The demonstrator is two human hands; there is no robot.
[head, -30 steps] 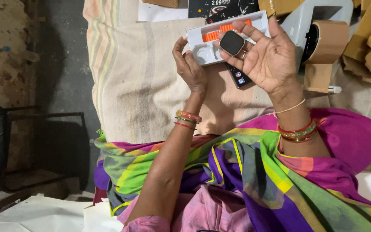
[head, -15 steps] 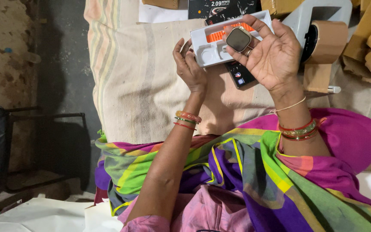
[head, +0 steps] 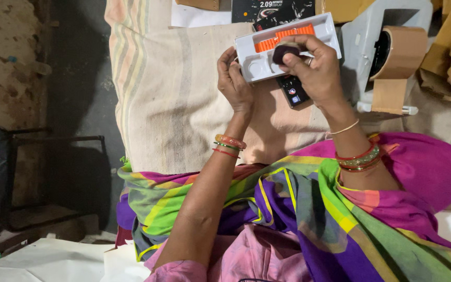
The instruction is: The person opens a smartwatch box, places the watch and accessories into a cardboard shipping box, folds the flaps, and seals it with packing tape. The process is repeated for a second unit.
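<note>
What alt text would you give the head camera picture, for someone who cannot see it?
A left hand steadies a white tray holding an orange strap, while the right hand presses a dark watch face into it, above a striped cloth.

Bare forearms, bangles and a bright draped cloth

The left hand has red, orange and green bangles at its wrist; the right hand, at three o'clock from it, wears a finger ring, a thin pale thread, then red and green-gold bangles. A pink short sleeve shows at six o'clock. The draped cloth is striped purple, green, yellow and magenta.
</note>
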